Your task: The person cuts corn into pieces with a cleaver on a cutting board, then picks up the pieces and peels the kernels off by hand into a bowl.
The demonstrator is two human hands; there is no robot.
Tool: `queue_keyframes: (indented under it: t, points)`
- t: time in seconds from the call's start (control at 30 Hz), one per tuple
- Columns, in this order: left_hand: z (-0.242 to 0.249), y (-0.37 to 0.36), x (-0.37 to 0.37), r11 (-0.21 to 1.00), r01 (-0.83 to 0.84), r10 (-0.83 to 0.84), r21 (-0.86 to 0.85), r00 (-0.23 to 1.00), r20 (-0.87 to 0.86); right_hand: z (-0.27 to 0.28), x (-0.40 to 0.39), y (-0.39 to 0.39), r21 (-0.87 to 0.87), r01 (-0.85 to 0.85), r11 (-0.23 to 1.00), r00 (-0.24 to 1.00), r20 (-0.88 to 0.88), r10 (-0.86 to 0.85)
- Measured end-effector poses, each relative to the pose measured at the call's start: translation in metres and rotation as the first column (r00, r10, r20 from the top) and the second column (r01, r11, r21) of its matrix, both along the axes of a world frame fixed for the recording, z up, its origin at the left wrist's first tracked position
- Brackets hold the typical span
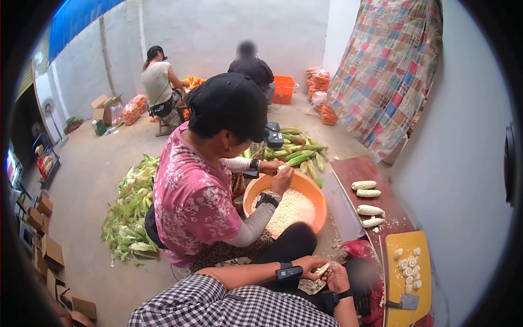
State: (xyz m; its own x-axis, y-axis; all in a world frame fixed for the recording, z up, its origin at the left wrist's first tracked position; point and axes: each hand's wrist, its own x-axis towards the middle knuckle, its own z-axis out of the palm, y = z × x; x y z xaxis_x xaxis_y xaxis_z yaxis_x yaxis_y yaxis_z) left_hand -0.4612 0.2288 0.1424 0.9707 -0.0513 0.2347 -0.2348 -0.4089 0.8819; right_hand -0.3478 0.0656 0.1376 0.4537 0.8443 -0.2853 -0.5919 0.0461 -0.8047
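Note:
My left hand (309, 266) is closed around a pale ear of corn (322, 269), held low in front of my body. My right hand (339, 278) grips the same ear from the other side, and the fingers partly cover it. Loose pale kernels (310, 286) lie beneath my hands. On my right is a yellow cutting board (422, 256) bearing several cut corn pieces (408, 267). A cleaver (409, 302) rests at the board's near end. Several husked ears (370, 210) lie on the dark red table (351, 171) beyond it.
Close by, a co-worker in pink (196, 196) holds corn over an orange basin (321, 204) of kernels. Unhusked corn (299, 150) and a husk pile (131, 210) lie on the floor. Two people sit farther back near an orange bucket (284, 90). A patchwork cloth (387, 71) hangs right.

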Motion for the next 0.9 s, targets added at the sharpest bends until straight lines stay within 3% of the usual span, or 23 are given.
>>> queue_keyframes:
  t: [0.67, 0.9]
  points:
    - [0.006, 0.003, -0.004, 1.0, 0.004, -0.002, 0.026, 0.998, -0.067, -0.015, 0.007, 0.003, 0.102, -0.134, 0.986, 0.991, 0.017, 0.133]
    - [0.007, 0.005, -0.003, 0.997, 0.021, -0.016, 0.079, 0.998, -0.061, -0.014, 0.009, 0.005, 0.067, -0.182, 0.981, 0.982, 0.067, 0.177]
